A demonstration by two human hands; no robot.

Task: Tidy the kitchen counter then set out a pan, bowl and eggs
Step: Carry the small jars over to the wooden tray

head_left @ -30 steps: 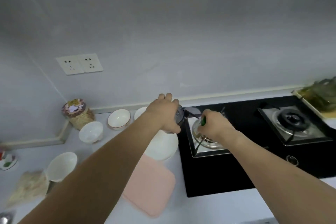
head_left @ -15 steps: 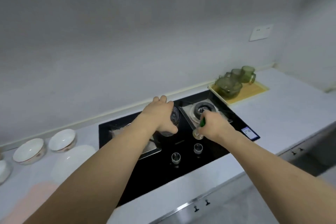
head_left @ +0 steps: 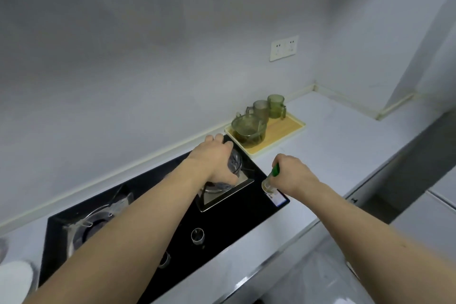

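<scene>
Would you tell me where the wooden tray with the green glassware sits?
The wooden tray sits on the counter right of the stove, against the back wall.

The hob (head_left: 222,237) sits in the counter (head_left: 345,145); the tray (head_left: 283,131) lies just beyond its right rear corner, carrying mugs (head_left: 276,106) against the wall.

You see dim, even, shadowless light; soft blur throughout; wide-angle bending grows outward beyond both hands.
</scene>
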